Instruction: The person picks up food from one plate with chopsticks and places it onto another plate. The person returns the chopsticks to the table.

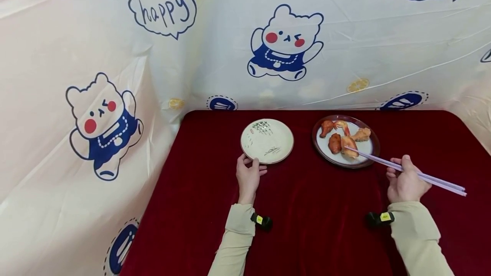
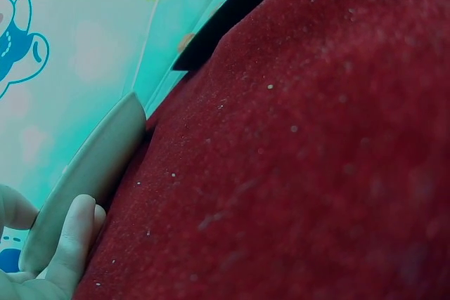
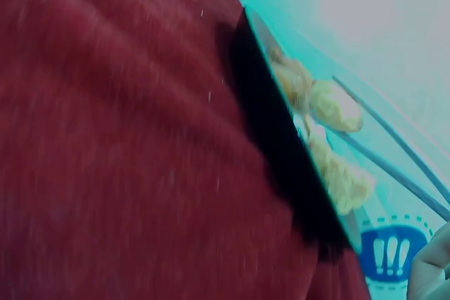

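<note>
While our right hand [image 1: 407, 184] wraps its fingers around a pair of pale purple chopsticks [image 1: 383, 162], just beyond the near right edge of the brown-rimmed plate [image 1: 376, 140], the tips reach over that rim to a golden fried piece [image 1: 349, 146] at the plate's near side — whether they grip it or only touch it, we cannot tell. Around it on the same plate we see a chicken drumstick [image 1: 326, 128] at the far left, a shrimp [image 1: 341, 126] at the far side, a crusted piece [image 1: 361, 134] at the right and a dark-glazed piece [image 1: 335, 143] at the near left. To the left of the brown-rimmed plate, and apart from it, is a cream plate with a plant pattern [image 1: 284, 142]; our left hand [image 1: 248, 178] pinches its near rim, the thumb set against the other fingers with the edge between them. Both plates are at the far part of the dark red tablecloth [image 1: 307, 208]. Behind the brown-rimmed plate we face a pale backdrop [image 1: 215, 54] printed with bears, and nearer to us than that plate are our beige sleeves [image 1: 234, 233] — each with a black wrist camera [image 1: 262, 220] beside the cuff.
</note>
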Action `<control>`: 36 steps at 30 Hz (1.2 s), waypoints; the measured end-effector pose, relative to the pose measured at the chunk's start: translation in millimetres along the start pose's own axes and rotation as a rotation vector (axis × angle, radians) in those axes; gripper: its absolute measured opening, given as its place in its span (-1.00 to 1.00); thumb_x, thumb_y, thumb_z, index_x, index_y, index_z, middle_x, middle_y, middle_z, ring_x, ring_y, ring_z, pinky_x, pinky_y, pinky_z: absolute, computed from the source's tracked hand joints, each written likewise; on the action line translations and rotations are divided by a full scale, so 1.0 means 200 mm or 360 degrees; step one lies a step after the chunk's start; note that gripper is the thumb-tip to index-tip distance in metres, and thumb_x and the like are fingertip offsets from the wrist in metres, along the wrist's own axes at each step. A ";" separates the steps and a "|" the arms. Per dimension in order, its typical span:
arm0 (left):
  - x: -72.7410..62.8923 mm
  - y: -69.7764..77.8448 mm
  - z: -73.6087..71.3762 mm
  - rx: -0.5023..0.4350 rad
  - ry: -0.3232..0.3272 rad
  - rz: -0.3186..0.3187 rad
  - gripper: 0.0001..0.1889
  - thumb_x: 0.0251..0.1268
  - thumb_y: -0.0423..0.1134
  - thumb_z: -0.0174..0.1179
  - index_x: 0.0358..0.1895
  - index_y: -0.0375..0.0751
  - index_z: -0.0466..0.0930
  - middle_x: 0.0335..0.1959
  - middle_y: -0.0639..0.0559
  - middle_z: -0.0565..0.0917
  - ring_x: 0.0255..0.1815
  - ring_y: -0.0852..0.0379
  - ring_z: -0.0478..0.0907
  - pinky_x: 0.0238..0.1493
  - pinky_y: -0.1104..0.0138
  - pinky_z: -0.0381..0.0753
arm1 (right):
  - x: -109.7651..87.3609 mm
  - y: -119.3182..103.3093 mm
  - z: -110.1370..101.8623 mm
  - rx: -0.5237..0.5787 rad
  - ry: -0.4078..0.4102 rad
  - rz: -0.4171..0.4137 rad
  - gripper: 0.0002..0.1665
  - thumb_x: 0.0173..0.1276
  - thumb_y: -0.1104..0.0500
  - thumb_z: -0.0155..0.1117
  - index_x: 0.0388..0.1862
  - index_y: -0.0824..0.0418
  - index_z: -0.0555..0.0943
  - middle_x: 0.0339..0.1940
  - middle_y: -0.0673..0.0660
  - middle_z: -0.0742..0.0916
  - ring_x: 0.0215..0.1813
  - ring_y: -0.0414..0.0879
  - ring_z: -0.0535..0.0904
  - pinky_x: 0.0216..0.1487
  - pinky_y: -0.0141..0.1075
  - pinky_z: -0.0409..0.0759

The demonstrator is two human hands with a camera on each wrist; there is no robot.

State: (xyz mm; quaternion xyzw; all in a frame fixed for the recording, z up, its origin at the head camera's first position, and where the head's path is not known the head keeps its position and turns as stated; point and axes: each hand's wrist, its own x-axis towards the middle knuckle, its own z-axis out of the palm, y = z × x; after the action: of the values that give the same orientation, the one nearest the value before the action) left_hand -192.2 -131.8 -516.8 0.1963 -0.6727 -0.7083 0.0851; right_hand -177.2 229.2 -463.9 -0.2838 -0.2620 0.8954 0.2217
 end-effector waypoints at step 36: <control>0.00 0.00 0.00 0.0047 0.0002 0.0012 -0.51 0.40 -0.27 0.05 0.36 -0.20 0.23 0.06 -0.22 0.46 -0.39 0.00 0.74 -0.35 0.30 0.79 | -0.32 0.64 0.39 -0.0575 -0.0446 0.0074 -0.69 0.42 0.18 0.19 -0.54 0.21 0.66 -0.59 0.04 0.72 -0.72 -0.25 0.47 -0.72 -0.55 0.44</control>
State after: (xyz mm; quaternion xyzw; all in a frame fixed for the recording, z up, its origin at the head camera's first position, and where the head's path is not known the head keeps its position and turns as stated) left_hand -191.7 -132.5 -517.8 0.1956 -0.6838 -0.6978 0.0853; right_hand -209.3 69.5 -460.4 -0.1978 -0.4395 0.8695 0.1081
